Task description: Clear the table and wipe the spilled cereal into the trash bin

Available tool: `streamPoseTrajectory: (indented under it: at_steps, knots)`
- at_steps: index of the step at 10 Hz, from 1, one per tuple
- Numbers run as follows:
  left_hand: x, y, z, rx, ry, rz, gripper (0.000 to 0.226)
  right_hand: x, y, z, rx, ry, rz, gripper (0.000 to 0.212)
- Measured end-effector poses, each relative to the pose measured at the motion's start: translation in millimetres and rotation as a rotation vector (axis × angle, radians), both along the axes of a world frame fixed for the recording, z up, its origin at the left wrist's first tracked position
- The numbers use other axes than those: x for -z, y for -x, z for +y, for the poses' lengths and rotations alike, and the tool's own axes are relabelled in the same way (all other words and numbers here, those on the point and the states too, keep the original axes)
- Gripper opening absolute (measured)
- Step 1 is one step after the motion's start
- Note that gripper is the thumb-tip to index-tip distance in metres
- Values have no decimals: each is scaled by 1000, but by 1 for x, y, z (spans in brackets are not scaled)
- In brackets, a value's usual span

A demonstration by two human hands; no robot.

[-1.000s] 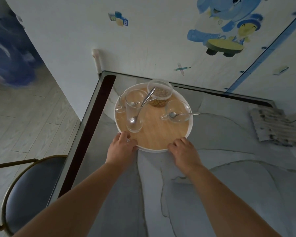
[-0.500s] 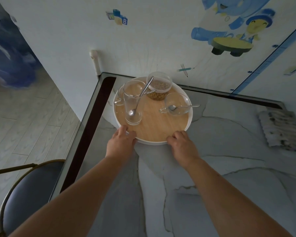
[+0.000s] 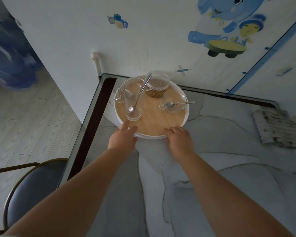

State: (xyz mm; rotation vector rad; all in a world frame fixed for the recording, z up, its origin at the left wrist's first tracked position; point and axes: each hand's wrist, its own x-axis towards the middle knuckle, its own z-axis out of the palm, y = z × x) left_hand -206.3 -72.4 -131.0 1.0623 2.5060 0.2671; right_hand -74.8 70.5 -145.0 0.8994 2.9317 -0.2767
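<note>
A round wooden tray with a white rim [image 3: 186,115] sits at the table's far left corner by the wall. On it stand a tall glass [image 3: 132,100] with a spoon inside, a clear tub of cereal [image 3: 156,88], a glass cup [image 3: 174,101] holding a spoon, and another glass cup [image 3: 120,96] behind the tall glass. My left hand [image 3: 122,139] touches the tray's near rim with its fingers stretched out. My right hand [image 3: 180,139] holds the near rim with curled fingers. No spilled cereal or bin is visible.
A folded grey-white cloth [image 3: 277,129] lies on the marble table [image 3: 212,168] at the right. A dark round chair [image 3: 32,182] stands at the table's left edge. The wall runs close behind the tray.
The tray has slid away from me toward the wall corner with both hands on its near rim. My left hand's fingers have straightened.
</note>
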Motion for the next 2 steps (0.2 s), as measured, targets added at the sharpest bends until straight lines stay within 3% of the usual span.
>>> streamPoseTrajectory:
  at_steps: [1, 2]
  knots:
    - [-7, -11, -11, -20, -60, 13, 46, -6, -15, -16, 108, 49, 128, 42]
    - [-15, -25, -17, 28, -96, -4, 48, -15, -27, -27, 220, 120, 86, 45]
